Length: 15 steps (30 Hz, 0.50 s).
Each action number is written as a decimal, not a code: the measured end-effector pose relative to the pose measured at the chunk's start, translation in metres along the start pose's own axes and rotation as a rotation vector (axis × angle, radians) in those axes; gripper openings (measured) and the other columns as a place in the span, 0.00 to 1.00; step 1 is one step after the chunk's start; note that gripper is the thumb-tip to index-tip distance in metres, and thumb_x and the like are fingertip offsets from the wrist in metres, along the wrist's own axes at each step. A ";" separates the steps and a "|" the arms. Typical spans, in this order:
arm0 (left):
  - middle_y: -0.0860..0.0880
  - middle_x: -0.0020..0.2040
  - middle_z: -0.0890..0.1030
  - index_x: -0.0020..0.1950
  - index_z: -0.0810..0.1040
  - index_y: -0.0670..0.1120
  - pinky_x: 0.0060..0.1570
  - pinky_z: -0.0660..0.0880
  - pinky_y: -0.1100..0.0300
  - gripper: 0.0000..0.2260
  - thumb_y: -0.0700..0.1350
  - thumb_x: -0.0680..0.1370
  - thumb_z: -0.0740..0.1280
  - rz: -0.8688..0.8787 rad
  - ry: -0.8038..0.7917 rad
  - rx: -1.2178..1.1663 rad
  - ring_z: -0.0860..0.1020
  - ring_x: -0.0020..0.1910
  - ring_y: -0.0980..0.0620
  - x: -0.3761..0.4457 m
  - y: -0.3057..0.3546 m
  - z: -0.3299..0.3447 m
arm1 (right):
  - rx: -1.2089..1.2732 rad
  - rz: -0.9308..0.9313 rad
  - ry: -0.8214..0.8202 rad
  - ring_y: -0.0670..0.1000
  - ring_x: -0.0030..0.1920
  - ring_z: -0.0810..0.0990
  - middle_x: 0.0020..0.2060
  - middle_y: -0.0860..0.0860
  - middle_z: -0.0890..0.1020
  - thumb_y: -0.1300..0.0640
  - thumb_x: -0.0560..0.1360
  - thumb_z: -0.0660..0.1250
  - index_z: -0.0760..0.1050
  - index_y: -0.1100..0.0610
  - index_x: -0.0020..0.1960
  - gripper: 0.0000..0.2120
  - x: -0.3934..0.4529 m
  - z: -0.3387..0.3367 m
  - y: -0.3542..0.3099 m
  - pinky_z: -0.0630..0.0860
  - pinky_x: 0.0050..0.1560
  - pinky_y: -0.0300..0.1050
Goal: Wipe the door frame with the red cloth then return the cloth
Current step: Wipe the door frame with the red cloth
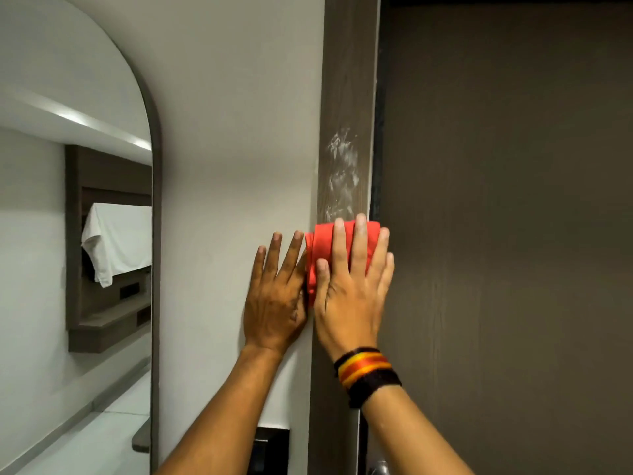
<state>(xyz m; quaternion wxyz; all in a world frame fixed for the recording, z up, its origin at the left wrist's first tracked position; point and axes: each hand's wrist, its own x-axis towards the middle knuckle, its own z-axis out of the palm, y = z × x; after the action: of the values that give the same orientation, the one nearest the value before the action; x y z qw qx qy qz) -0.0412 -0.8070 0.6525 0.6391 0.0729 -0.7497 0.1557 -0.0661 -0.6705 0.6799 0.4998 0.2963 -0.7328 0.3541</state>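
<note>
red cloth pressed flat on the door frame

the red cloth is a folded pad, its long axis running up and down along the upright door frame; its top edge sits just under a patch of white smears on the wood-grain strip; the right hand lies flat over it, fingers spread and pointing up, palm pressing the fabric to the frame; much of the cloth is hidden under that hand, so its full outline cannot be told; the left hand rests flat on the pale wall just beside the cloth, fingers a little apart and pointing up, thumb tucked out of sight; a woven wristband in black, red and yellow wraps the right wrist; the dark door is matte with faint grain; the arched mirror at left is cut off by the picture's edge and reflects a white draped sheet; a metal knob is barely visible at the bottom.
</note>
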 end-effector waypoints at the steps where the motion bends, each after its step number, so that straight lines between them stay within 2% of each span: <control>1: 0.49 0.85 0.53 0.85 0.50 0.49 0.84 0.50 0.43 0.30 0.48 0.85 0.59 -0.004 0.004 0.006 0.51 0.85 0.43 -0.001 0.000 0.000 | -0.008 -0.010 0.006 0.60 0.83 0.43 0.84 0.51 0.49 0.44 0.85 0.47 0.47 0.47 0.83 0.28 0.013 -0.003 -0.002 0.50 0.81 0.64; 4: 0.49 0.85 0.54 0.85 0.50 0.49 0.85 0.47 0.45 0.31 0.47 0.85 0.59 -0.013 -0.001 0.007 0.51 0.85 0.43 0.000 0.000 0.000 | -0.008 -0.039 0.006 0.59 0.83 0.42 0.84 0.50 0.47 0.44 0.85 0.48 0.46 0.47 0.83 0.29 0.009 -0.002 0.005 0.51 0.81 0.64; 7: 0.48 0.85 0.57 0.85 0.48 0.51 0.85 0.48 0.45 0.30 0.55 0.86 0.55 -0.014 -0.026 -0.008 0.52 0.85 0.42 0.001 0.000 -0.002 | -0.008 -0.016 -0.051 0.59 0.83 0.41 0.84 0.50 0.47 0.43 0.85 0.49 0.46 0.47 0.83 0.29 -0.036 0.004 0.012 0.53 0.80 0.67; 9: 0.48 0.85 0.57 0.85 0.48 0.52 0.84 0.50 0.44 0.30 0.57 0.86 0.53 -0.012 -0.033 -0.019 0.52 0.85 0.42 0.000 0.001 -0.002 | -0.006 -0.001 -0.059 0.59 0.83 0.42 0.84 0.50 0.47 0.43 0.85 0.48 0.47 0.47 0.83 0.29 -0.043 0.006 0.013 0.54 0.80 0.68; 15: 0.48 0.85 0.56 0.85 0.52 0.49 0.84 0.50 0.44 0.30 0.46 0.84 0.60 -0.009 -0.011 0.009 0.52 0.85 0.43 0.000 -0.001 0.003 | -0.004 0.002 0.026 0.62 0.83 0.45 0.84 0.51 0.50 0.44 0.84 0.48 0.48 0.47 0.83 0.29 0.072 -0.016 -0.019 0.53 0.80 0.67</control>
<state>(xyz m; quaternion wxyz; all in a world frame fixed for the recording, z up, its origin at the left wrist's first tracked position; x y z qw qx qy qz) -0.0435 -0.8087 0.6519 0.6352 0.0802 -0.7521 0.1559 -0.0663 -0.6743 0.7554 0.5095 0.2899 -0.7273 0.3568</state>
